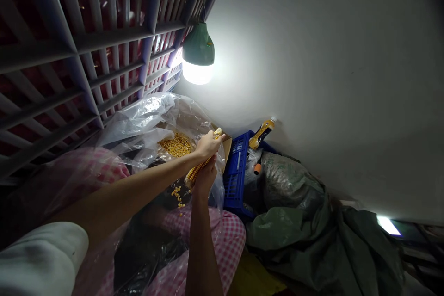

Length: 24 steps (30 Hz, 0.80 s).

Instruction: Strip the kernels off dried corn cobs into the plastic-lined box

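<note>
Both of my hands grip one yellow corn cob (196, 172) held slanted above a clear plastic bag (145, 118). My left hand (207, 144) is wrapped round the cob's upper end. My right hand (204, 179) is closed round its lower part from below. A pile of loose corn kernels (176, 144) lies inside the bag just left of the hands. A few kernels (177, 194) are scattered below the cob on dark plastic. My knees under pink checked cloth (227, 236) sit beneath the hands.
A blue plastic crate (236, 173) stands right of the hands, with a yellow bottle (262, 134) behind it. Grey-green sacks (294, 222) pile at the right. A lit green lamp (198, 55) hangs above. Slatted crates (86, 55) rise at the left; a white wall fills the right.
</note>
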### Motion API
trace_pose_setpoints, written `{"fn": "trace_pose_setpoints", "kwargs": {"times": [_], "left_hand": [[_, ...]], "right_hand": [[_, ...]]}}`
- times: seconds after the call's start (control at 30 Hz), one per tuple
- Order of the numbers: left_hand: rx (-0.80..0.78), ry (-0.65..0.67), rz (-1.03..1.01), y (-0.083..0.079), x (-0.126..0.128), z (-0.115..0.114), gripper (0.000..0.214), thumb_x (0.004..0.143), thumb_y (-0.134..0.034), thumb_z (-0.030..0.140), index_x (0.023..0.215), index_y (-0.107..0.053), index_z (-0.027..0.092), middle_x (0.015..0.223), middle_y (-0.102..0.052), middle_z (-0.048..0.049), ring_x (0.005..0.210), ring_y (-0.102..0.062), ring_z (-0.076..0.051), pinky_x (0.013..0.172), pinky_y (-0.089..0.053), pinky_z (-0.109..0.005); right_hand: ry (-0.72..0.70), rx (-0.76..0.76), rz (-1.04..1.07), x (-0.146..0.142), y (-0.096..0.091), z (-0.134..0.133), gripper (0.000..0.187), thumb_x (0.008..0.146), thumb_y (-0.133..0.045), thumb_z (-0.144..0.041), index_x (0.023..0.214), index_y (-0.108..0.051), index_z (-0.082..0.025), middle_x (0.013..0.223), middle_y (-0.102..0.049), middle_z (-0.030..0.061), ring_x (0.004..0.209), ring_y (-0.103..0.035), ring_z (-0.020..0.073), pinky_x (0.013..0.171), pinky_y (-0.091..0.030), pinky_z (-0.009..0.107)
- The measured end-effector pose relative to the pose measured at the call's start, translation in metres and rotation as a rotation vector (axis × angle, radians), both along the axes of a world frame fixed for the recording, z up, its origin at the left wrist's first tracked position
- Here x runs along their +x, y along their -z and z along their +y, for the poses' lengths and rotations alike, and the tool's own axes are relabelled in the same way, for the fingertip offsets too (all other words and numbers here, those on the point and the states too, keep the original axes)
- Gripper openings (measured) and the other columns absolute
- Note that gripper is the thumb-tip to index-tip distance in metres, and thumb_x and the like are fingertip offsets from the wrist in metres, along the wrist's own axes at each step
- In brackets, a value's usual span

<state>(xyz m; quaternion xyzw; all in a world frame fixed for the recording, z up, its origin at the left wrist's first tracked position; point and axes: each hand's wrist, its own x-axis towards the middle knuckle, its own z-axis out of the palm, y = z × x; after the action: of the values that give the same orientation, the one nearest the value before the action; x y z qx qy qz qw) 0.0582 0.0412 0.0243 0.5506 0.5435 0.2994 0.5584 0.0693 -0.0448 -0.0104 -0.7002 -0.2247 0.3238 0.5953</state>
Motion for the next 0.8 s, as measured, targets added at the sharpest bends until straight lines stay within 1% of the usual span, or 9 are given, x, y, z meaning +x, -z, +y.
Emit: {"fn": "trace_pose_setpoints", "kwargs": {"times": [0.17,0.27,0.33,0.4,0.5,0.57,0.63,0.73,0.8], "left_hand": [[-0.002,-0.004,-0.044,0.004,0.001,-0.003,0.03,0.081,-0.046,0.051,0.076,-0.043,0.022,0.068,-0.063,-0.0042,0.069,-0.063,-0.022,0.059,-0.043,-0.027],[0.021,0.01,-0.105,0.003,0.002,-0.004,0.031,0.08,-0.047,0.052,0.076,-0.044,0.022,0.068,-0.062,-0.0029,0.068,-0.062,-0.02,0.059,-0.042,-0.026],[0.005,0.018,-0.142,0.001,0.002,-0.005,0.031,0.08,-0.048,0.052,0.075,-0.045,0.021,0.065,-0.061,-0.0022,0.065,-0.061,-0.02,0.058,-0.042,-0.026],[-0.021,0.032,-0.176,-0.003,0.002,-0.005,0.03,0.08,-0.047,0.05,0.075,-0.045,0.021,0.061,-0.06,-0.0016,0.061,-0.059,-0.019,0.057,-0.041,-0.026],[-0.025,0.066,-0.216,-0.008,0.0,-0.005,0.032,0.08,-0.047,0.051,0.073,-0.047,0.02,0.061,-0.061,-0.0017,0.06,-0.057,-0.018,0.056,-0.04,-0.026],[-0.032,0.093,-0.241,-0.009,0.0,-0.005,0.032,0.08,-0.046,0.051,0.071,-0.048,0.02,0.061,-0.061,-0.002,0.06,-0.057,-0.018,0.056,-0.04,-0.026],[-0.044,0.108,-0.25,-0.009,0.0,-0.006,0.033,0.079,-0.047,0.05,0.068,-0.049,0.02,0.061,-0.062,-0.0021,0.06,-0.057,-0.018,0.056,-0.039,-0.026],[-0.014,0.072,-0.22,-0.004,0.002,-0.006,0.032,0.077,-0.048,0.049,0.066,-0.049,0.02,0.065,-0.063,-0.0025,0.066,-0.058,-0.019,0.059,-0.039,-0.026],[0.005,0.054,-0.193,0.001,0.003,-0.005,0.032,0.077,-0.048,0.05,0.065,-0.049,0.02,0.067,-0.063,-0.003,0.069,-0.057,-0.019,0.06,-0.039,-0.026]], "right_hand": [[0.047,0.008,0.077,0.001,0.002,-0.002,0.041,0.085,-0.041,-0.047,0.095,-0.064,-0.015,0.096,-0.07,0.0097,0.09,-0.062,0.0201,0.081,-0.047,0.033],[0.06,0.042,0.15,0.006,0.004,-0.005,0.039,0.085,-0.041,-0.047,0.096,-0.062,-0.016,0.092,-0.069,0.006,0.089,-0.062,0.0185,0.079,-0.048,0.032],[0.023,0.067,0.214,0.012,0.004,-0.008,0.039,0.084,-0.042,-0.049,0.094,-0.063,-0.018,0.087,-0.069,0.0041,0.089,-0.063,0.0185,0.077,-0.049,0.031],[-0.034,0.081,0.284,0.02,0.003,-0.009,0.04,0.083,-0.041,-0.051,0.087,-0.063,-0.019,0.081,-0.069,0.0037,0.084,-0.064,0.0198,0.073,-0.051,0.033],[-0.096,0.102,0.364,0.032,-0.002,-0.007,0.041,0.082,-0.04,-0.052,0.081,-0.064,-0.019,0.075,-0.068,0.0036,0.078,-0.065,0.0201,0.072,-0.052,0.035],[-0.121,0.126,0.388,0.035,-0.008,-0.003,0.041,0.083,-0.039,-0.051,0.084,-0.064,-0.019,0.076,-0.069,0.0029,0.08,-0.065,0.019,0.075,-0.052,0.034],[-0.133,0.154,0.387,0.033,-0.015,0.002,0.043,0.084,-0.038,-0.052,0.092,-0.063,-0.019,0.081,-0.069,0.0024,0.086,-0.065,0.0183,0.078,-0.051,0.033],[-0.125,0.179,0.347,0.025,-0.02,0.008,0.041,0.085,-0.042,-0.051,0.102,-0.062,-0.02,0.091,-0.069,0.0017,0.098,-0.062,0.0171,0.084,-0.049,0.03],[-0.111,0.176,0.311,0.019,-0.018,0.01,0.039,0.085,-0.044,-0.049,0.106,-0.06,-0.02,0.097,-0.068,0.0015,0.101,-0.062,0.0163,0.085,-0.049,0.03]]}}
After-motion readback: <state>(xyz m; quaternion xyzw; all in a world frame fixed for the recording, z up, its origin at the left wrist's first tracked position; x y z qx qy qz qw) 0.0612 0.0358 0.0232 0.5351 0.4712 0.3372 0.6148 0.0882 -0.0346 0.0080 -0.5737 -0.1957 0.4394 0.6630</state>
